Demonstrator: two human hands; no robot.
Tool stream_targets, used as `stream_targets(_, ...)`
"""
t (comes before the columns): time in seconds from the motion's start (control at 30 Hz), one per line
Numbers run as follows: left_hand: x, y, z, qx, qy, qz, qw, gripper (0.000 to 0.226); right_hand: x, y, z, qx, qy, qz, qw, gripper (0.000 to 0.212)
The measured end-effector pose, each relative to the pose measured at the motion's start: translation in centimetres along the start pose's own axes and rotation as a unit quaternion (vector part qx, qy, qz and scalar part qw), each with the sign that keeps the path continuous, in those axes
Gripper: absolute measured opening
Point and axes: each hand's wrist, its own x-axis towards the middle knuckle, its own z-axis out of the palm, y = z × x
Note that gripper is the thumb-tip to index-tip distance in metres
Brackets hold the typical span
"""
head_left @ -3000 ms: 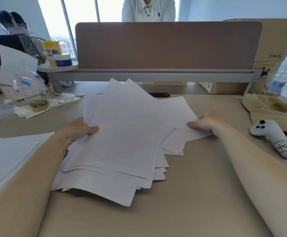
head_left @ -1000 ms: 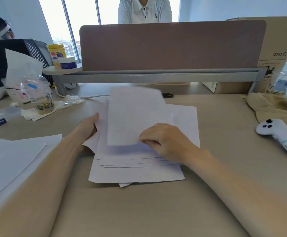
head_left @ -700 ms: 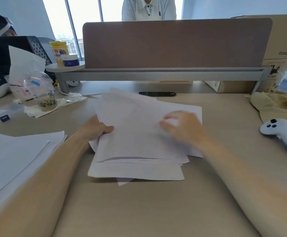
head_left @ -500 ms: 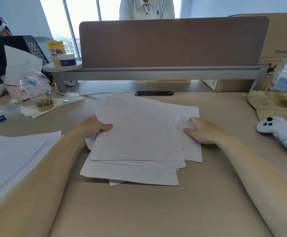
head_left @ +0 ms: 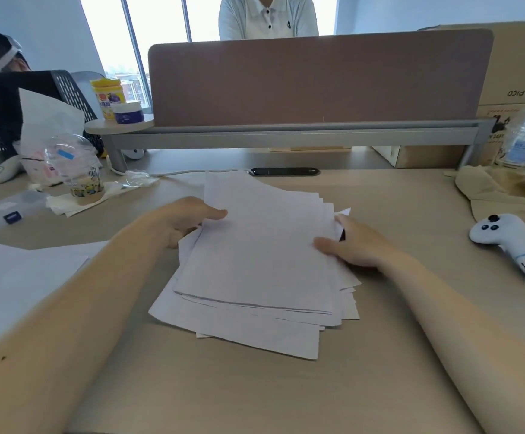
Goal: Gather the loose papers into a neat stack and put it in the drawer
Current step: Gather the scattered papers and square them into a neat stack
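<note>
**Both hands closed in on an uneven pile of papers**

At far left we saw other white sheets (head_left: 20, 277) lying on the bench (head_left: 254, 396), with a clear plastic cup (head_left: 77, 170) behind them. Our left hand (head_left: 182, 219) gripped the left edge of the loose papers (head_left: 261, 261), thumb laid on the top sheet and fingers tucked beneath. The papers lay mid-bench in a ragged pile, lower sheets jutting out at the near edge. Our right hand (head_left: 353, 242) pinched the pile's right edge, thumb on top, fingers under. Well apart to the right a white controller (head_left: 511, 249) rested on the bench, beside a beige cloth (head_left: 499, 192).
</note>
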Motion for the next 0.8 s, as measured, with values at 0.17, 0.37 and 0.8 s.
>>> stream_targets(0.17,0.3,-1.1,-1.2,-0.109,-0.019,-0.024,0.994,0.022,-0.5,-0.1,-0.2,0.022,0.021,0.006,1.0,0.095)
stream_targets(0.37,-0.2,-1.1,-1.0,-0.109,-0.031,-0.021,0.993,0.017,0.0,-0.1,0.6,-0.018,0.026,0.01,0.999,0.099)
stream_targets(0.8,-1.7,-1.3,4.2,-0.08,0.041,0.116,0.989,0.053,-0.8,-1.2,0.5,0.216,0.13,0.019,0.967,0.124)
